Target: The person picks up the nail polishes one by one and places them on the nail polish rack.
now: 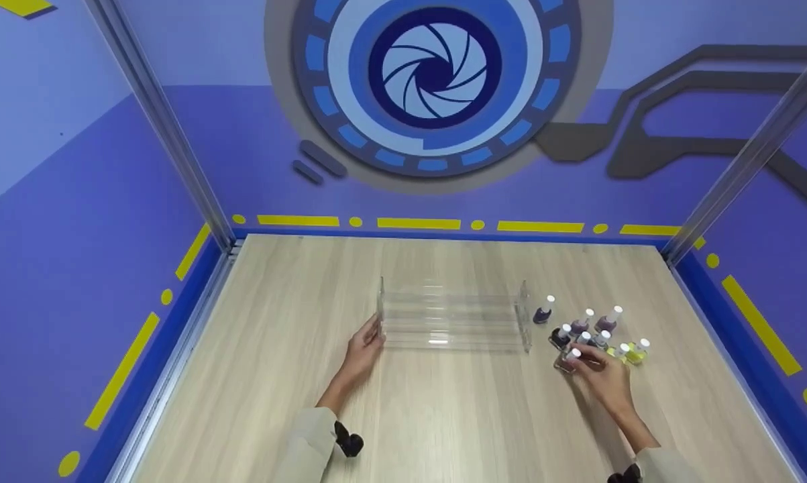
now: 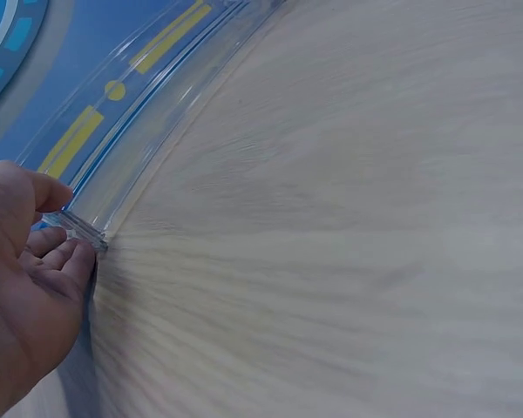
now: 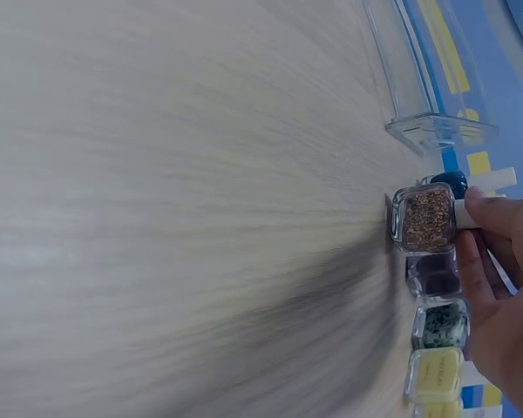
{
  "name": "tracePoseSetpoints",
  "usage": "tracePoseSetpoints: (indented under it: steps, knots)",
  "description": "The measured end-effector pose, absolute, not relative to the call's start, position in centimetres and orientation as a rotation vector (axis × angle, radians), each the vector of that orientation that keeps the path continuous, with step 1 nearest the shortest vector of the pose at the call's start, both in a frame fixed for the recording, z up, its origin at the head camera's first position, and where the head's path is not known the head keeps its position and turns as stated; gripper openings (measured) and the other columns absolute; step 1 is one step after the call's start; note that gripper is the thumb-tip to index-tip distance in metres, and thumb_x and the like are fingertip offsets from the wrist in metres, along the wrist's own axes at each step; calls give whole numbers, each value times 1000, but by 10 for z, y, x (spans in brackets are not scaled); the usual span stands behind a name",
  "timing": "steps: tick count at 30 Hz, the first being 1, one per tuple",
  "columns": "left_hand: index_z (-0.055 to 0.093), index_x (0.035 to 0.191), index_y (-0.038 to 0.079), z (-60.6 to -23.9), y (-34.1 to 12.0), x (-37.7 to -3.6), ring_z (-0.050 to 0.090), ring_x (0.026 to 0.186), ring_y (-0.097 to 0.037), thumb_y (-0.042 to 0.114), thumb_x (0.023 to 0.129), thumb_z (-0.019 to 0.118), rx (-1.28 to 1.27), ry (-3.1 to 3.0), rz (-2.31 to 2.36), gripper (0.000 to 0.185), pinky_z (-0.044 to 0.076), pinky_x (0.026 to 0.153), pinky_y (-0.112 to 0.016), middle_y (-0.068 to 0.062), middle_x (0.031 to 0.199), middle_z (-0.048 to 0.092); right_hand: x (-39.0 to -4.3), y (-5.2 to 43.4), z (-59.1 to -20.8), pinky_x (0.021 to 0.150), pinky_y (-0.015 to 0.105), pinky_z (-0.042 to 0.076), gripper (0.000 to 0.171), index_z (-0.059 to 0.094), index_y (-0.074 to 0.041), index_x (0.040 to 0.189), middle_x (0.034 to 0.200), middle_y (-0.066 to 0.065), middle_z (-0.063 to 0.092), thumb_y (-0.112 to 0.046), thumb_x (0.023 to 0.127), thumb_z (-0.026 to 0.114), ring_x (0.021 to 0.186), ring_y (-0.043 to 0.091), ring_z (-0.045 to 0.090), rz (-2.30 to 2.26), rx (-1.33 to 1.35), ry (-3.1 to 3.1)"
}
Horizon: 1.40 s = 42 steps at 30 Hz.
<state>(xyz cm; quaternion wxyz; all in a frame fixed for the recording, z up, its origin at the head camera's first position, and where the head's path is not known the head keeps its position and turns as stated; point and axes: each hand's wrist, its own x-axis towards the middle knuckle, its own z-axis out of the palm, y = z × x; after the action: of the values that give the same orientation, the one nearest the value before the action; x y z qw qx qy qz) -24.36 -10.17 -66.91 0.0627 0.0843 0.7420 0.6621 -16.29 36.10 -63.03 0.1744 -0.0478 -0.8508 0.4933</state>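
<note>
Evidently early: my left hand point(image 1: 361, 349) steadies the empty clear rack point(image 1: 453, 322) with fingers curled on its end, while my right hand point(image 1: 604, 376) pinches the first bottle point(image 1: 567, 360), the others point(image 1: 598, 329) waiting at centre right.

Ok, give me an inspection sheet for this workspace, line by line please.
Surface: pale wood-grain table.
Job's things: clear acrylic tiered rack, nothing on its tiers; brown glitter bottle; cluster of nail polish bottles right of the rack.
Clutter: nothing seen.
Grippers: left hand holds the rack's left end panel; right hand pinches the glitter bottle's white cap.
Cables: nothing seen.
Surroundings: purple walls with yellow dashes, round blue emblem, metal corner posts.
</note>
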Motion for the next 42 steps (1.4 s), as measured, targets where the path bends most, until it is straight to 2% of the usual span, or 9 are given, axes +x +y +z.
tracePoseSetpoints:
  steps: [14,20,24,30,34,40,42]
  knots:
    - [17,159,-7,-672,-100,-244,27,152,-47,7,109,41,249,2192,2010,57,38,123,-50,-33,164,24,-161,359,-614,77,1,53,28,73,8,114,114,29,72,6,86,76,90,-14,62,1377,-157,-2447]
    - [19,161,-1,-669,-103,-244,28,153,-42,10,109,42,240,2231,1950,57,35,124,-49,-27,165,26,-169,349,-607,76,2,55,27,72,12,112,113,33,71,10,85,75,90,-11,64,1390,-71,-2419]
    - [18,161,-2,-668,-104,-245,28,153,-43,7,109,41,300,2263,1936,57,35,124,-49,-28,165,25,-174,340,-597,76,3,56,26,73,12,108,107,33,72,12,82,77,88,-11,66,1445,12,-2361]
    - [17,161,-3,-670,-104,-243,28,153,-43,5,109,40,310,2251,1939,57,32,125,-50,-28,165,25,-187,328,-584,71,5,57,24,74,10,108,106,31,73,8,84,77,87,-11,67,1461,72,-2366]
    - [20,160,-5,-666,-102,-240,30,152,-44,5,109,41,288,2278,1944,56,34,124,-53,-30,162,30,-197,316,-570,70,4,56,25,73,12,109,108,32,73,9,85,77,88,-5,69,1452,58,-2400]
    - [22,159,-6,-669,-100,-237,30,152,-43,7,108,44,276,2296,1975,57,33,125,-53,-30,162,30,-200,290,-530,78,5,57,25,72,14,110,109,34,72,12,86,73,91,4,71,1461,125,-2397]
    - [22,159,-6,-669,-99,-235,30,152,-44,7,108,45,265,2291,1980,58,34,124,-52,-30,162,30,-207,288,-532,77,4,56,24,71,14,111,108,34,72,12,87,72,92,6,72,1455,125,-2407]
